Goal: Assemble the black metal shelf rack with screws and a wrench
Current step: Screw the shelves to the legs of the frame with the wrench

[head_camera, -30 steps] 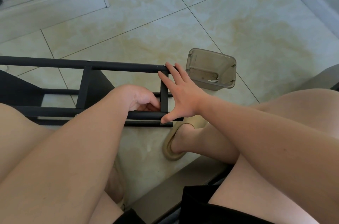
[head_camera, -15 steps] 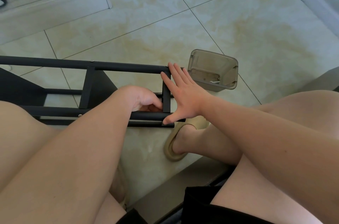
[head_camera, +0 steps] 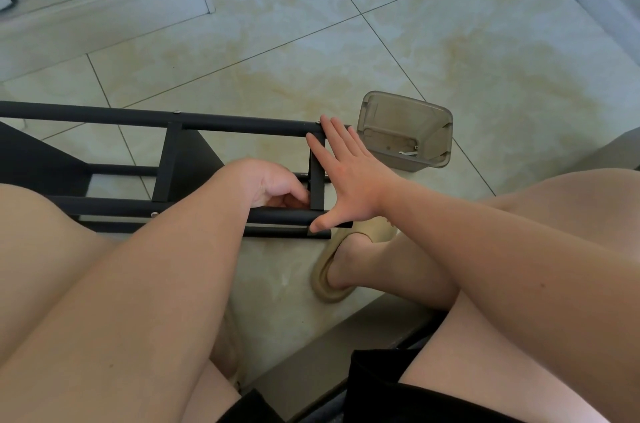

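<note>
The rack [head_camera: 242, 122] lies sideways on the floor [head_camera: 346, 41] by my knees. My right hand [head_camera: 349, 176] presses flat, fingers straight, on its end bar [head_camera: 317, 187] to steady it. My left hand [head_camera: 273, 183] curls inside at the lower joint, probably fastening; what it holds is hidden.

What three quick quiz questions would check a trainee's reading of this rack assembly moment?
1. True or false: the right hand lies flat, fingers straight, against the end bar of the black metal rack.
2. Where is the translucent plastic container? A: on top of the rack. B: on the floor tiles beyond the right hand. C: on the person's knee.
3. Fill in: the hand with curled fingers inside the frame is the ___ one.

Key: 1 true. 2 B. 3 left hand; what its fingers hold, if anything, is hidden.
</note>
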Demonstrator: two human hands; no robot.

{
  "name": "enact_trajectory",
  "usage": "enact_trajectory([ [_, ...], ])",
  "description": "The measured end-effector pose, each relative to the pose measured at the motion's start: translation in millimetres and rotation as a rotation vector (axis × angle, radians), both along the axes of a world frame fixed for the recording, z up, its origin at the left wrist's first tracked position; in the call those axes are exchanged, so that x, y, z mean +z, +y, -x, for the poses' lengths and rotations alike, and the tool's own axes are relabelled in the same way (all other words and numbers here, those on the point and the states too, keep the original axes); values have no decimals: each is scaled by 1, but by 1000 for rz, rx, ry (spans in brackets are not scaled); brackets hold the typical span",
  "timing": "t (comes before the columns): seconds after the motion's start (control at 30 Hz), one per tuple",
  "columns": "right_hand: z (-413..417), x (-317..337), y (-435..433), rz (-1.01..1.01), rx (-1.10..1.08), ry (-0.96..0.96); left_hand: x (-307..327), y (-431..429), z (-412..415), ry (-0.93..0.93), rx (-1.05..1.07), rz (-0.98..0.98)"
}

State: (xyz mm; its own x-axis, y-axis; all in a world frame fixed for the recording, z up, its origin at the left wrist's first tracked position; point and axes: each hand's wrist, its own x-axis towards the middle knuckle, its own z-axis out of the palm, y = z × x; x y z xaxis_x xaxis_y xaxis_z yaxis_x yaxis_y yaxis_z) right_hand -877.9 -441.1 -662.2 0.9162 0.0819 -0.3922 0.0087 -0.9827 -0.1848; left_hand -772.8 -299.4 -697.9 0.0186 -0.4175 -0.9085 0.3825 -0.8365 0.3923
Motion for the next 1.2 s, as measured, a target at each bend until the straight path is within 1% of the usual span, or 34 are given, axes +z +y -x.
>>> enact_trajectory([
  [0.2,0,-1,1,-3,-6,-6,4,1,-1,57,40,-29],
  [0.3,0,-2,1,-8,-10,-10,0,-1,2,-49,23,-17],
  [0.37,0,-2,0,-8,-12,-13,-1,-2,3,-81,5,2],
  [0.53,0,-2,0,-8,-11,-15,2,1,0,18,-2,5],
  [0.6,1,-2,0,-7,-10,-15,3,1,0,29,7,-4],
  [0.8,1,-1,1,-11,-13,-16,1,-1,4,-146,-7,24],
  [0.87,0,-1,1,-7,-12,-14,0,-1,4,-142,-14,26],
  [1.03,1,0,1,-6,-14,-19,3,1,1,-31,-8,25],
  [1.1,1,1,1,-8,-14,-21,2,1,2,-46,-1,9],
  [1.2,1,1,1,-13,-18,-26,-2,-1,3,-141,-8,29],
])
